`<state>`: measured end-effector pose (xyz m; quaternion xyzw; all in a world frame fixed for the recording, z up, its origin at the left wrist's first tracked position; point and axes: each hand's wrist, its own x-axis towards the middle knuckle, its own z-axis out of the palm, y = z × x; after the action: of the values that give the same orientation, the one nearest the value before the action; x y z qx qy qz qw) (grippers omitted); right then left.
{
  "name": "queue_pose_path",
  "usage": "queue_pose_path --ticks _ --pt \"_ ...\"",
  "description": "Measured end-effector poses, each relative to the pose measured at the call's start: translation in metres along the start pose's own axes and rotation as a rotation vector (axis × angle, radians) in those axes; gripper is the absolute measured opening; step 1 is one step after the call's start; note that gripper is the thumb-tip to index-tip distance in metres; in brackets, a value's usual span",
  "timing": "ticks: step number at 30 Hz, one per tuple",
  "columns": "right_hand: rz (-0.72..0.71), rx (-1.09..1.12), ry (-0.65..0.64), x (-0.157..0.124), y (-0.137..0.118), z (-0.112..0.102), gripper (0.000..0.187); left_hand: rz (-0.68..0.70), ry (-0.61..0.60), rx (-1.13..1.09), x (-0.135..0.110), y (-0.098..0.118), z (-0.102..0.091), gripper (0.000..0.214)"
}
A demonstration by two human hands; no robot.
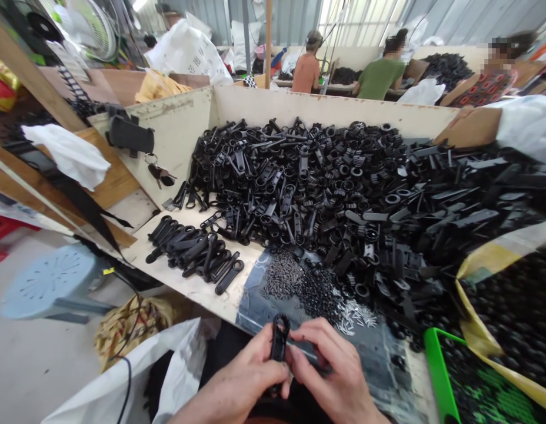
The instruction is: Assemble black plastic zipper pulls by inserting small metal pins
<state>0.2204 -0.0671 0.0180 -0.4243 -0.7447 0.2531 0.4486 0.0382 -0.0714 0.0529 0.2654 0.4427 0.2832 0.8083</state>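
Note:
My left hand [255, 370] is wrapped round a black plastic handle piece [279, 340] with a ring-shaped end, held upright above the front edge of the bench. Thumb and fingers of my right hand [337, 366] are pinched together against the piece's right side. Something dark shows under the right fingers, too hidden to name. Just beyond my hands, a dark mat [255, 300] carries small brown-grey parts [282, 275], small black parts [318, 290] and silver pins [356, 315]. Similar black handle pieces [196, 250] lie in a row to the left.
A large heap of black plastic parts [295, 176] fills the bench behind. At right are a green tray [440, 377] and a yellow-edged sack [485, 335] of black parts. Keys [160, 175] hang at left, above a blue stool [56, 277]. Several people work in the background.

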Motion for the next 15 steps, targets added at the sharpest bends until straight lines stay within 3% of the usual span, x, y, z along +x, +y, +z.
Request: queue_pose_path --ticks 11,15 --pt "-0.06 -0.072 -0.05 0.0038 0.0047 -0.0014 0.014 0.028 0.081 0.055 0.0039 -0.0072 -0.0003 0.048" --pt "-0.07 -0.085 -0.071 0.0033 0.0029 -0.0026 0.018 0.033 0.106 0.082 0.0041 -0.0049 0.0017 0.034"
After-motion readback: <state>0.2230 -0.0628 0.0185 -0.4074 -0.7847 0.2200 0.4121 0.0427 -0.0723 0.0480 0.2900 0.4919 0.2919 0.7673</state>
